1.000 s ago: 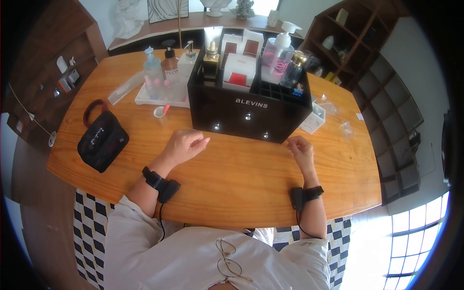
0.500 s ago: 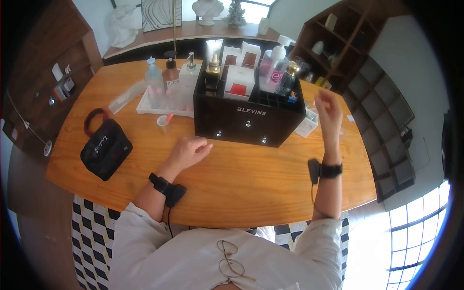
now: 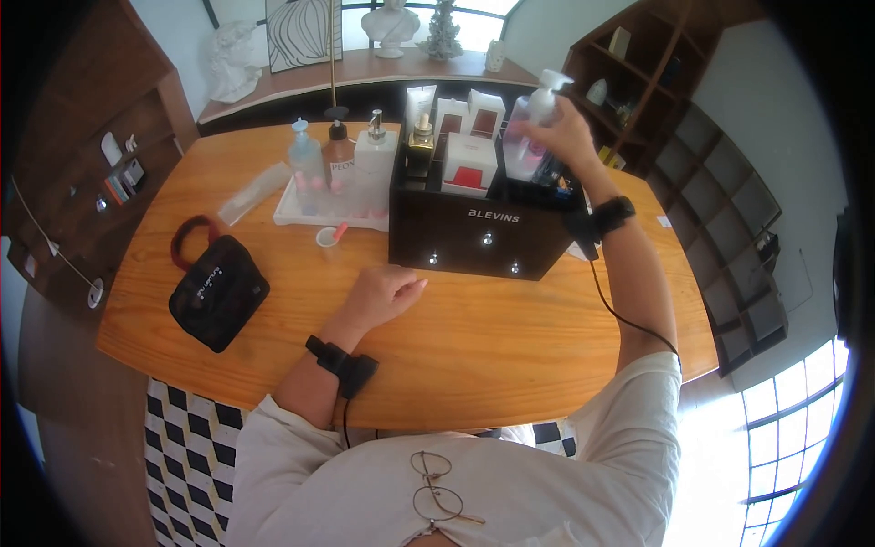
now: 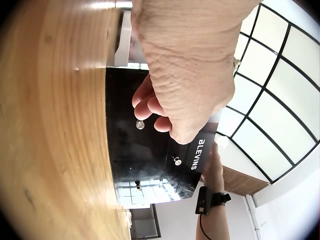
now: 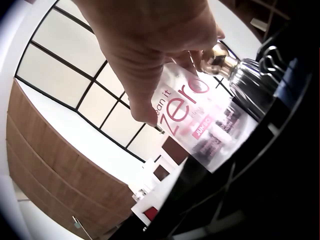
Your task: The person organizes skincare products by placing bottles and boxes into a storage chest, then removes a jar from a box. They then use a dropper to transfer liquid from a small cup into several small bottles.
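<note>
Wears, nearest, a light shirt (image 3: 538, 474) with glasses (image 3: 437, 488) hanging on its front, just below the curved near edge of the wooden table (image 3: 483, 383). Holds the left hand (image 3: 381, 296) over the tabletop, in front of the black box (image 3: 456, 242), with fingers loosely curled and gripping nothing; cannot tell from these views about contact with the wood. Has a broad stretch of wood between that hand and the right side of the table, with room to slide sideways. Shows, left of the hand and well apart, a black bag (image 3: 219, 292) with a red handle, then a small white cup (image 3: 326, 239) near the front rim of a white tray (image 3: 378, 221).

Reaches over the box's right side with the right hand (image 3: 567, 137), thumb and fingers spread apart around the upper body of the clear pump bottle (image 3: 521, 157), pinching it from opposite sides. Cannot tell about the bottle's base touching the box floor. Leaves little room there: a gold-capped bottle (image 5: 250, 82) just beside, white cartons (image 3: 470, 159) to the left, box walls around. Shows, farther back, a ledge (image 3: 292, 89) with a white bust (image 3: 390, 25).
</note>
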### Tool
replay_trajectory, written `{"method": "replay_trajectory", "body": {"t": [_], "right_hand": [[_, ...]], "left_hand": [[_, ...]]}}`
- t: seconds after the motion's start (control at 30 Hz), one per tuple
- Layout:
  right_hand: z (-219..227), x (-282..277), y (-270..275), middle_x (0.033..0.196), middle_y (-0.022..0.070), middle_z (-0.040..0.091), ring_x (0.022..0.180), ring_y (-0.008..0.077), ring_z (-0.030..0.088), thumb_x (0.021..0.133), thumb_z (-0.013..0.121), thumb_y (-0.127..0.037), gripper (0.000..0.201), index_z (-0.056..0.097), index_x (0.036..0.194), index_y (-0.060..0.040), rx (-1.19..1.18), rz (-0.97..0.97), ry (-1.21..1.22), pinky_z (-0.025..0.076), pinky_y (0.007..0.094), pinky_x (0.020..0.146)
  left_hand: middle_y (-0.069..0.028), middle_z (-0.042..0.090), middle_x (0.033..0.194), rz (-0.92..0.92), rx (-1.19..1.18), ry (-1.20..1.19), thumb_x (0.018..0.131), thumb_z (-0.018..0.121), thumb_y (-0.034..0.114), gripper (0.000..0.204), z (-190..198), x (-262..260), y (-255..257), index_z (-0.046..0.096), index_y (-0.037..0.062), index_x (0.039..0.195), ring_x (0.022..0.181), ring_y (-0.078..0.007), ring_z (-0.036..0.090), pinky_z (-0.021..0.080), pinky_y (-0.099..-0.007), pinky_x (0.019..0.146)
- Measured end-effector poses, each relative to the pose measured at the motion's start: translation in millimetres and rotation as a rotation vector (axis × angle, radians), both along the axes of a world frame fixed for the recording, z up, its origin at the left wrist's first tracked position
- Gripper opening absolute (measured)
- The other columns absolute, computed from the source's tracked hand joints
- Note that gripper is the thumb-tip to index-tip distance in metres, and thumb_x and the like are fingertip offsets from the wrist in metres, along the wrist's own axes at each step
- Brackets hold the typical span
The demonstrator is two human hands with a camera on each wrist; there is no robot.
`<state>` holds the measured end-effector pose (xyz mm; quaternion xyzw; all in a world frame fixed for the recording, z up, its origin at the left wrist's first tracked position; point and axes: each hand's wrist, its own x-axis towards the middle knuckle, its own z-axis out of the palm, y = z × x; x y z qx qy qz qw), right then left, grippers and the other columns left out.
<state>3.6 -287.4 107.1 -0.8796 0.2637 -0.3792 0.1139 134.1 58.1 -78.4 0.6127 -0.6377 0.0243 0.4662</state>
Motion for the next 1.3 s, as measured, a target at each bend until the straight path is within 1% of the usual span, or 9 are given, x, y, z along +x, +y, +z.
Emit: {"method": "replay_trajectory", "body": {"t": [0.1,0.17,0.33,0.5,0.57,0.73,0.87,1.1,1.3], "right_hand": [[27,-17,5,0.106,0.0149,0.071,0.093,0.0202,0.07,0.068,0.091,-0.038,0.08,0.056,0.127,0.0016,0.059,0.104,-0.289,0.057,0.034,0.08],[51,-43,8,0.105,0.0135,0.07,0.095,0.02,0.069,0.072,0.089,-0.036,0.074,0.056,0.126,0.0019,0.042,0.142,-0.425,0.057,0.0334,0.081],[76,-137,5,0.111,0.0133,0.068,0.098,0.0191,0.068,0.075,0.087,-0.032,0.08,0.047,0.136,0.0018,0.087,0.037,-0.447,0.054,0.0296,0.081],[15,-223,-23,0.107,0.013,0.068,0.096,0.0181,0.068,0.073,0.089,-0.028,0.084,0.046,0.14,-0.0002,0.013,-0.211,-0.296,0.055,0.031,0.083],[-29,-255,-45,0.104,0.0113,0.068,0.096,0.0203,0.067,0.064,0.091,-0.033,0.091,0.049,0.139,-0.0076,-0.107,-0.366,-0.2,0.054,0.0347,0.087],[-118,-301,-51,0.113,0.0148,0.068,0.106,0.027,0.066,0.062,0.091,-0.033,0.099,0.041,0.145,-0.0106,0.101,-0.515,-0.161,0.052,0.0387,0.092],[-149,-310,-41,0.118,0.0165,0.066,0.109,0.0291,0.065,0.062,0.091,-0.032,0.101,0.039,0.145,-0.0081,0.253,-0.522,-0.179,0.051,0.0399,0.094],[-177,-320,-44,0.127,0.0202,0.06,0.118,0.0307,0.06,0.063,0.092,-0.035,0.107,0.034,0.148,-0.0033,0.168,-0.503,-0.185,0.049,0.0411,0.097],[-158,-322,-5,0.131,0.0196,0.057,0.122,0.0292,0.056,0.074,0.087,-0.033,0.098,0.032,0.15,-0.0041,0.136,-0.594,-0.267,0.046,0.0425,0.1]], "left_hand": [[-0.011,0.053,0.058,-0.015,-0.018,-0.014,0.089,0.071,0.015,0.032,0,-1,-2,0.055,0.0005,0.065,0.048,-0.0215,0.05,0.038,-0.0322,0.046],[-0.0109,0.054,0.058,-0.012,-0.003,0.02,0.089,0.071,0.015,0.032,3,-3,1,0.055,0.0006,0.065,0.048,-0.0215,0.051,0.038,-0.0323,0.046],[-0.0127,0.053,0.059,0.005,0.002,0.032,0.087,0.071,0.014,0.03,1,-3,0,0.054,0.0029,0.066,0.05,-0.0294,0.052,0.04,-0.0368,0.048],[-0.0132,0.053,0.058,-0.03,-0.009,-0.049,0.087,0.071,0.013,0.029,-1,-7,-4,0.054,0.0019,0.066,0.05,-0.0296,0.052,0.04,-0.0371,0.047],[-0.0132,0.052,0.057,-0.031,0.001,-0.049,0.087,0.072,0.013,0.029,-2,-10,-4,0.054,0.0016,0.066,0.05,-0.0289,0.052,0.04,-0.0372,0.047],[-0.012,0.052,0.057,-0.023,0.016,-0.01,0.087,0.072,0.013,0.03,-11,-9,-8,0.054,0.0018,0.066,0.049,-0.0267,0.052,0.04,-0.0369,0.047],[-0.0084,0.054,0.057,-0.032,0.002,-0.063,0.089,0.072,0.01,0.03,-11,-7,-9,0.054,0.0002,0.066,0.047,-0.0177,0.053,0.039,-0.03,0.045],[-0.0088,0.054,0.057,-0.021,0.025,-0.087,0.088,0.072,0.01,0.031,-8,-8,-8,0.054,0.0006,0.066,0.048,-0.0196,0.053,0.04,-0.0313,0.045],[-0.0108,0.054,0.057,-0.008,0.04,-0.082,0.088,0.072,0.015,0.031,-6,-8,-8,0.055,0.0022,0.065,0.049,-0.0262,0.053,0.041,-0.0362,0.047]]}}
